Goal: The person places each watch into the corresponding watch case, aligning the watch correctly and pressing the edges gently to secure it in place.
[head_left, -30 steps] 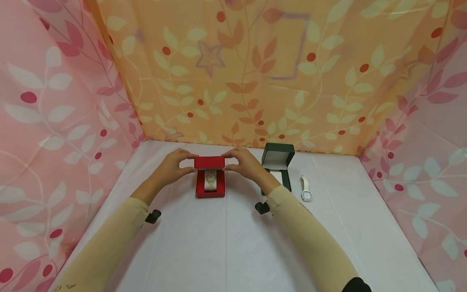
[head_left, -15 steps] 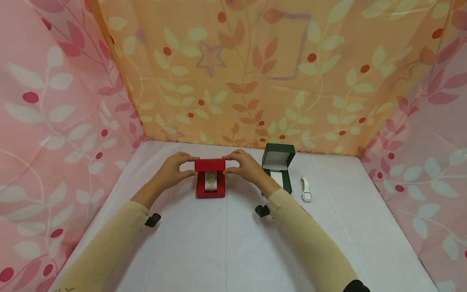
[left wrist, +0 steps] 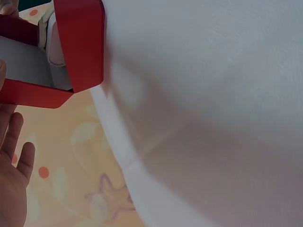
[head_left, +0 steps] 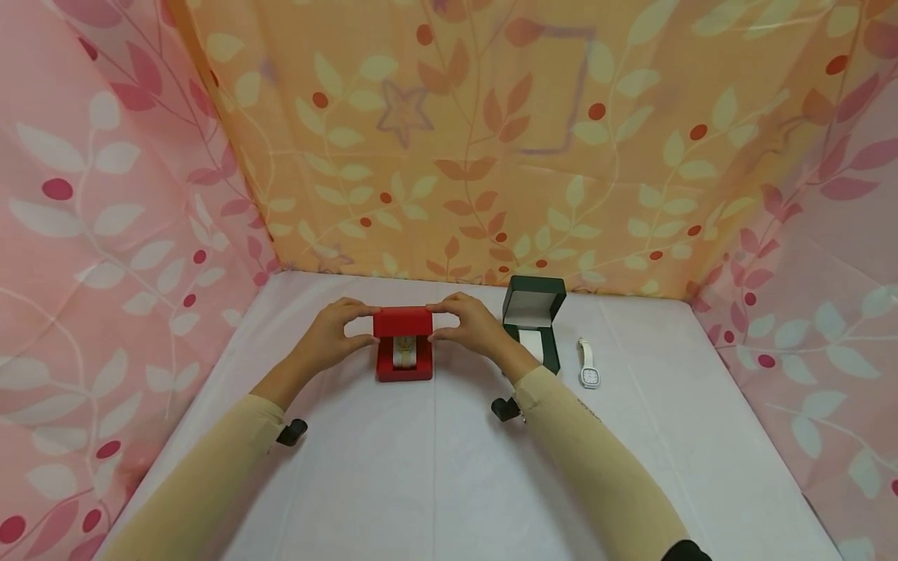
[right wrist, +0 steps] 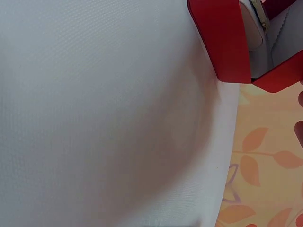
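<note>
A red watch box (head_left: 404, 375) sits on the white cloth in the head view, its lid (head_left: 403, 321) tilted partly down over the base. Inside, a gold-toned wristwatch (head_left: 404, 352) is wrapped on a pale cushion, its upper part hidden by the lid. My left hand (head_left: 330, 333) pinches the lid's left side between thumb and fingers. On the opposite side, my right hand (head_left: 473, 329) grips the lid the same way. The left wrist view shows the box's red side (left wrist: 85, 42) and my spread lower fingers (left wrist: 13, 137). Only some fingertips (right wrist: 299, 130) show in the right wrist view.
Right of the red box stands an open green box (head_left: 535, 302) with a white cushion (head_left: 531, 343), partly behind my right wrist. A white wristwatch (head_left: 589, 366) lies farther right on the cloth. Patterned orange (head_left: 456, 156) and pink curtains (head_left: 84, 257) enclose the table.
The red lid has swung forward and down, covering more of the watch. Both hands have moved slightly down with it. The green box and white wristwatch have stayed put.
</note>
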`<state>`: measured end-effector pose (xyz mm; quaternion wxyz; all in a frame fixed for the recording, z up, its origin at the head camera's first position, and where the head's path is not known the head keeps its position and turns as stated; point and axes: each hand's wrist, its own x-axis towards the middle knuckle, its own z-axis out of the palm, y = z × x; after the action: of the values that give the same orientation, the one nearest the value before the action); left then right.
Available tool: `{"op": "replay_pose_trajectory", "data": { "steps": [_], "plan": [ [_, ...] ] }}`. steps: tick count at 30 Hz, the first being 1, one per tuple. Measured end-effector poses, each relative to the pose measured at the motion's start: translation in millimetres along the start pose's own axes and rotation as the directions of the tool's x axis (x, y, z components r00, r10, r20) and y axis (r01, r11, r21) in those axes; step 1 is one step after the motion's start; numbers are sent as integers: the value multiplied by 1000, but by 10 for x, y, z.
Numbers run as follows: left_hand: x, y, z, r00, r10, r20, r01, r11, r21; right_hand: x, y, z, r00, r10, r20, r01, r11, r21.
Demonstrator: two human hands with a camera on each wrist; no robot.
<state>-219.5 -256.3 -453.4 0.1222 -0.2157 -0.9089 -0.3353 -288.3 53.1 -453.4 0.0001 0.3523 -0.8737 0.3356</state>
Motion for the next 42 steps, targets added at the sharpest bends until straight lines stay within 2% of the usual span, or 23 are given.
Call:
{"op": "replay_pose_trajectory", "data": {
  "steps": [14, 22, 35, 42],
  "plan": [
    [-60, -59, 76, 998, 55, -43, -55, 998, -4, -57, -43, 17, 999, -37, -19, 36, 996, -79],
    [-123, -23, 106, 996, 59, -65, -60, 998, -22, -102, -43, 46, 998, -48, -29, 46, 996, -70],
    [-182, -11, 164, 997, 40, -59, -41, 999, -15, -158, 10, 129, 994, -84, -63, 79, 993, -84],
    [-175, -28, 150, 996, 72, -57, -72, 997, 1, -163, 21, 146, 986, -144, -79, 136, 986, -98]
  ]
}}
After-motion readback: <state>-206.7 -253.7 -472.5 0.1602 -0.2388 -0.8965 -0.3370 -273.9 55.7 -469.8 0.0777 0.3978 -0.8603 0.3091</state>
